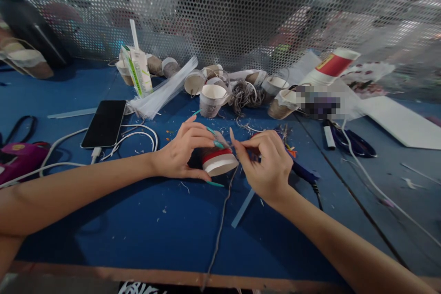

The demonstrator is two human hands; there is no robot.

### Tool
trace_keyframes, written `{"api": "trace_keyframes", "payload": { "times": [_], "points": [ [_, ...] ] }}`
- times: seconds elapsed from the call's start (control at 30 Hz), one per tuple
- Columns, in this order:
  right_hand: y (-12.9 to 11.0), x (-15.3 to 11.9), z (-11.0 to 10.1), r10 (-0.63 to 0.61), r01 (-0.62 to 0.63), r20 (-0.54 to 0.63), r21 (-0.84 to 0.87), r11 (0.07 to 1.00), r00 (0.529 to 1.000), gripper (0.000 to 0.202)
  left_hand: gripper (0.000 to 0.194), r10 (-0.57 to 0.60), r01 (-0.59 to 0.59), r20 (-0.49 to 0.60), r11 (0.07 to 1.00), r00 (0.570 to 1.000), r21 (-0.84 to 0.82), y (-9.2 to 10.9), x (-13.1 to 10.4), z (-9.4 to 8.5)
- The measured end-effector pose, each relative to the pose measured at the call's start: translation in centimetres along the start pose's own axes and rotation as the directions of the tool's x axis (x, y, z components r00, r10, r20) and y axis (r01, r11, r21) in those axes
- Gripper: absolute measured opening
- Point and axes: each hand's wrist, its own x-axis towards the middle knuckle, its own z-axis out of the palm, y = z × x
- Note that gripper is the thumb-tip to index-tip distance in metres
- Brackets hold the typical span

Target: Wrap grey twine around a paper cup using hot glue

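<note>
A paper cup with a red band and white rim lies tipped on its side, its mouth toward me. My left hand is closed around the cup, thumb below and fingers above. Grey yarn runs from beside the cup down over the table's front edge, and some grey winding shows on the cup's far part. My right hand pinches at the cup's right side, seemingly on the yarn; the fingertips partly hide it. Under that hand lies a translucent glue stick. Beside it is a dark blue glue gun, partly covered.
Several yarn-wrapped cups and a grey yarn tangle stand along the perforated metal screen. A bundle of clear sticks, a phone with white cable, a drink carton and a purple object are leftward.
</note>
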Motion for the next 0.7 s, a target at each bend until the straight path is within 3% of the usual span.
{"api": "trace_keyframes", "payload": {
  "times": [0.17,0.5,0.7],
  "points": [
    [0.03,-0.15,0.06,0.023,-0.023,0.021,-0.006,1.000,1.000,0.021,0.071,-0.044,0.042,0.068,0.999,0.997,0.023,0.06,-0.13,-0.03],
    [0.00,-0.20,0.58,0.023,-0.023,0.012,0.005,1.000,1.000,0.020,0.078,0.020,-0.020,-0.001,0.998,1.000,-0.067,-0.07,0.36,0.11],
    [-0.04,-0.21,0.74,0.034,-0.034,0.016,0.009,0.999,0.999,0.018,0.084,-0.019,0.019,0.003,0.994,1.000,-0.110,-0.18,0.41,-0.01]
  ]
}}
